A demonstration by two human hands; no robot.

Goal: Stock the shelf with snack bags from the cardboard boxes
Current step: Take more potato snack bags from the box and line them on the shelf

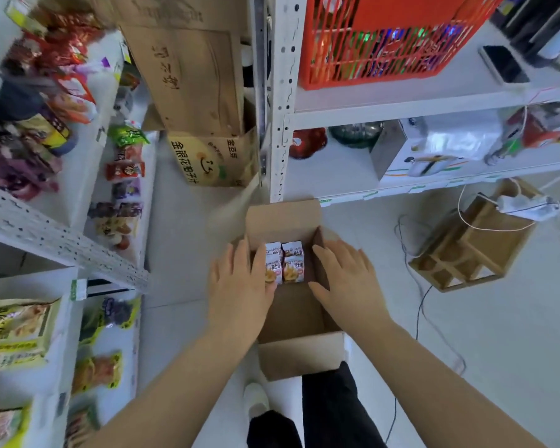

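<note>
The person has bare forearms (181,383), black trousers (330,412) and a white shoe (256,399).

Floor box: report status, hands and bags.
Left hand open, fingers at the snack bags. Right hand open on the cardboard box right wall. Bags upright at far end, none lifted. Nothing blocking.
</note>
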